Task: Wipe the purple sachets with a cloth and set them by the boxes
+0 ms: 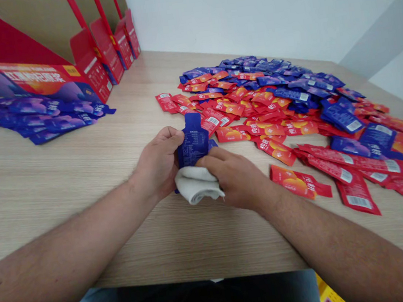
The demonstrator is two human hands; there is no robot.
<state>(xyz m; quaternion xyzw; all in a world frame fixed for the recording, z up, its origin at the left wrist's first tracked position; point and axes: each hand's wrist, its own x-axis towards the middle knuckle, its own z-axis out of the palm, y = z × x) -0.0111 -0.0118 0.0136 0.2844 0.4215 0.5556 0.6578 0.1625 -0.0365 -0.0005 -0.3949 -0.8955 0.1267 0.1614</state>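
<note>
In the head view, the left hand (161,162) is clamping a blue pouch (194,144) by its side, holding it above the desk (148,255), inward from the middle of the near edge. The right hand (239,178) is gripping a folded white cloth (197,182) over the pouch's lower part. A heap of red and blue pouches (292,95) is spreading toward the right edge; red boxes (94,78) are standing toward the far left.

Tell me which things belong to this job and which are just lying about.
In use:
Blue pouch, in the left hand
White cloth, in the right hand

Lying about:
Red and blue pouches on the right, perhaps related
Blue pouches on the left, likewise
Red boxes, likewise
Yellow object, lower right
</note>
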